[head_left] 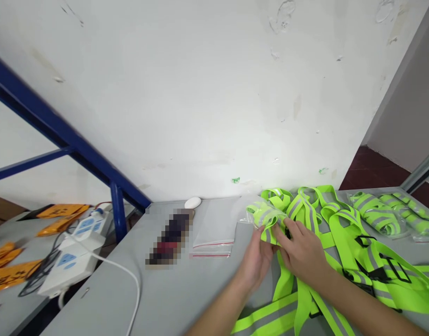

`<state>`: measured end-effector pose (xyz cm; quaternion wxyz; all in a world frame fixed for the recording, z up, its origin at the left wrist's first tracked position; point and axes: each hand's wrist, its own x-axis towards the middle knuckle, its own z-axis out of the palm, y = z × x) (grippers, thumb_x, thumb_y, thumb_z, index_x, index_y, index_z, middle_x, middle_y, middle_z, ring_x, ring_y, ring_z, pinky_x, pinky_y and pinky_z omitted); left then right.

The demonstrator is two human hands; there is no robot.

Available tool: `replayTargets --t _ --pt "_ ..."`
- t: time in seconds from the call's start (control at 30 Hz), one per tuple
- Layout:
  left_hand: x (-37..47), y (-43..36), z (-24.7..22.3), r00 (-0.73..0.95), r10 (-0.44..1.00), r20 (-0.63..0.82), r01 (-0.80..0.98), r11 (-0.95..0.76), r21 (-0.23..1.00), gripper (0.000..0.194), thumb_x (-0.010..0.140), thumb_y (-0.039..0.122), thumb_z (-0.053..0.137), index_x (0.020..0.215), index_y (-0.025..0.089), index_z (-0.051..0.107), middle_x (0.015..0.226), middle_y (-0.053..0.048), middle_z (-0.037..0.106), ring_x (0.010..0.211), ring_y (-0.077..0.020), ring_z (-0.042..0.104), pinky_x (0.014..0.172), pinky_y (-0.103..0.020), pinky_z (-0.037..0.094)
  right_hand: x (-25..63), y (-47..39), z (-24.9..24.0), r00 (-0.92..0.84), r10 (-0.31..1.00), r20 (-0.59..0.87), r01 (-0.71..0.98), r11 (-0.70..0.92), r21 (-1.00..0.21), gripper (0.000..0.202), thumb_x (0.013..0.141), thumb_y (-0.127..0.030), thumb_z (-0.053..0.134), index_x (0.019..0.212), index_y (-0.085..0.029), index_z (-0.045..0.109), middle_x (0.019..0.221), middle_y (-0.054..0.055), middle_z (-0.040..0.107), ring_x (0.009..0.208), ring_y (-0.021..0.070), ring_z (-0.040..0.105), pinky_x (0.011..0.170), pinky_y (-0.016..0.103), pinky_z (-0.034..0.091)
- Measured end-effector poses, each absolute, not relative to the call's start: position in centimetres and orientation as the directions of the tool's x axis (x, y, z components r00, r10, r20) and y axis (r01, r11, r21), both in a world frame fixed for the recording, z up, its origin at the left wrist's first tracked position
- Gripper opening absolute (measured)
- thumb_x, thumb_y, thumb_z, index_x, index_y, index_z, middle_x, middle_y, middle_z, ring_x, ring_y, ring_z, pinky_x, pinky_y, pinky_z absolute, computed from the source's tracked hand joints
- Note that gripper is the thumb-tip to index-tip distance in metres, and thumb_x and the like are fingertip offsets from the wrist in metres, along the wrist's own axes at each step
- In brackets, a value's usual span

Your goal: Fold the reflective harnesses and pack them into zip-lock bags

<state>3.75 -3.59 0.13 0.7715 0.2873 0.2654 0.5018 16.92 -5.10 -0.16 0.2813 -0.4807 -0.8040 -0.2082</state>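
Fluorescent yellow-green reflective strap with a grey stripe is bunched into a bundle (265, 215), and clear plastic bag film (247, 215) shows around its far left end. My left hand (254, 263) grips the bundle's near edge from the left, thumb upward. From the right, my right hand (303, 252) closes its fingers on the same strap, close to a small black part. How far the bundle sits inside the film I cannot tell. Loose reflective straps (310, 210) with black buckles (398, 268) spread beneath and right of my hands.
Flat clear zip bags (214, 228) with red seal lines lie left of my hands, near a white oval object (192, 202) and a blurred-out item (170, 238). Bagged strap bundles (377, 212) rest at right. A white cable (119, 266) crosses the table's left; power strips (76, 252) stand beyond.
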Motion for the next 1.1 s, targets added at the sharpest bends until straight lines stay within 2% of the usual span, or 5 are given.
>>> replayTargets --t 0.27,0.4,0.57,0.93,1.1 --pt "2.5 -2.9 -0.6 0.378 0.924 -0.065 -0.407 0.228 0.884 0.039 0.094 0.038 0.043 0.125 0.019 0.056 0.116 -0.009 0.064 0.103 -0.0247 0.059 0.083 -0.035 0.047 18.0 -4.5 -0.6 -0.410 0.646 0.644 0.868 0.494 0.057 0.036 0.080 -0.007 0.048 0.112 -0.015 0.062 0.085 0.009 0.056 0.075 0.0213 0.051 0.058 0.030 0.035" --pt "0.7 -1.9 -1.1 0.409 0.903 -0.131 0.030 0.130 0.991 0.037 0.094 0.037 0.036 0.093 0.016 0.066 0.083 -0.006 0.069 0.079 -0.0213 0.061 0.070 -0.032 0.045 18.6 -4.2 -1.4 -0.455 0.663 0.594 0.845 0.532 0.054 0.035 0.079 -0.005 0.050 0.110 -0.015 0.062 0.082 0.007 0.056 0.076 0.0217 0.051 0.062 0.032 0.036" --pt "-1.0 -0.6 -1.0 0.398 0.916 -0.049 0.555 -0.198 0.808 0.036 0.091 0.038 0.042 0.062 0.019 0.055 0.062 0.000 0.060 0.061 -0.0164 0.054 0.060 -0.027 0.037 18.8 -3.7 -2.7 -0.493 0.688 0.533 0.834 0.548 0.064 0.041 0.073 0.002 0.051 0.111 -0.012 0.061 0.082 0.007 0.058 0.075 0.0216 0.052 0.062 0.032 0.038" --pt "-0.2 -1.2 -1.2 0.390 0.913 0.116 0.631 -0.358 0.688 0.023 0.093 0.025 0.034 0.075 0.022 0.047 0.073 -0.002 0.058 0.069 -0.0194 0.053 0.063 -0.029 0.035 18.0 -3.9 -3.9 -0.519 0.761 0.390 0.835 0.549 0.040 0.046 0.070 0.002 0.054 0.112 -0.016 0.055 0.093 0.007 0.062 0.078 0.0219 0.056 0.060 0.031 0.041" --pt "-0.6 -0.9 -1.2 0.438 0.888 0.142 0.602 -0.407 0.687 0.020 0.090 0.019 0.034 0.078 0.021 0.050 0.073 -0.001 0.058 0.069 -0.0184 0.053 0.062 -0.028 0.037 18.1 -4.1 -3.5 -0.533 0.747 0.397 0.828 0.556 0.066 0.061 0.074 0.002 0.051 0.131 -0.018 0.045 0.089 0.005 0.060 0.074 0.0210 0.055 0.056 0.030 0.039"
